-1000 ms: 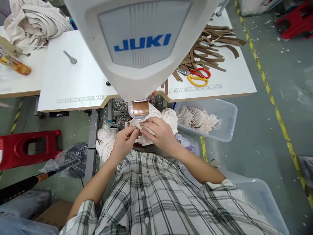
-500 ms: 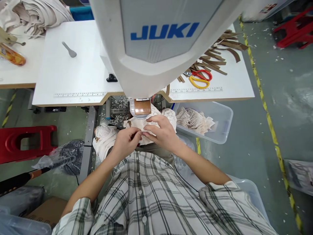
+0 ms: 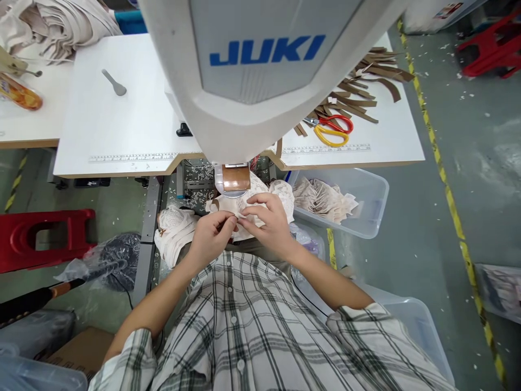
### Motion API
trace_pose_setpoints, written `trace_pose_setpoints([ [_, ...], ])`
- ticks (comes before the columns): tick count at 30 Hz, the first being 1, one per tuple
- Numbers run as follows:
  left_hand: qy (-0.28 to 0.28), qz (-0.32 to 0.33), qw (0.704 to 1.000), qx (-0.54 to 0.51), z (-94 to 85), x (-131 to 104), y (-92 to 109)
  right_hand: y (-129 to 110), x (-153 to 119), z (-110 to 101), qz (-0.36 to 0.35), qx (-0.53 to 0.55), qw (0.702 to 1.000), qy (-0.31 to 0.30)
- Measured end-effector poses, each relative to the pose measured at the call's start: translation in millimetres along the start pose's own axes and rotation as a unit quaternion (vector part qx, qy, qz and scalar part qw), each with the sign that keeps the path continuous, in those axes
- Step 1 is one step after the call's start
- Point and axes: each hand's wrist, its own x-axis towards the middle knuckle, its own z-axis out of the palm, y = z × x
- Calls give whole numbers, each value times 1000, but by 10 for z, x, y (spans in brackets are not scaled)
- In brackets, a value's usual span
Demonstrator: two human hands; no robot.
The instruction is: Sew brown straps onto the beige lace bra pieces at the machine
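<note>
In front of my lap, my left hand [image 3: 214, 232] and my right hand [image 3: 269, 220] meet at the fingertips. Both pinch the edge of a piece of cream fabric [image 3: 232, 205], which spreads under the head of a white JUKI sewing machine [image 3: 248, 103]. The needle area is hidden behind the machine's body. A brown, shiny plate [image 3: 236, 178] shows at the machine's lower end, just beyond my fingers. More lace-like white fabric [image 3: 175, 231] is bunched to the left of my left hand.
Scissors with red and yellow handles [image 3: 331, 136] lie on the white table [image 3: 134, 119], near brown strips [image 3: 358, 92]. A clear bin [image 3: 376, 212] with cream pieces [image 3: 323, 201] stands below, right. A red stool [image 3: 61, 217] is at left, and a grey table leg [image 3: 146, 244] stands nearby.
My hands stay pinched on the fabric with only a slight shift of the fingers. My right forearm has drawn in a little, and the view has moved slightly.
</note>
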Motion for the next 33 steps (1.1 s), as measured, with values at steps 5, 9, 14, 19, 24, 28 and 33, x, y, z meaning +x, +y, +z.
trace_pose_setpoints([
  [5, -16, -32, 999, -26, -11, 94, -64, 7, -88, 103, -35, 22, 999, -24],
  [9, -67, -81, 991, -79, -95, 183, -189, 598, 192, -144, -53, 5, 998, -41],
  [14, -43, -138, 969, -201, -181, 174, -238, 1616, 997, -1002, 181, -271, 944, 53],
  [19, 15, -163, 932, -323, -145, 114, -153, 1857, 1288, -1386, 212, -426, 859, -186],
  [24, 29, -150, 921, -357, -150, 91, -160, 1727, 1055, -1438, 195, -451, 852, -180],
  [28, 21, -137, 920, -366, -181, 52, -169, 1395, 675, -1520, 239, -367, 898, -39],
  [33, -4, -102, 934, -342, -183, 50, -170, 499, -14, -1418, 242, -118, 960, -79],
])
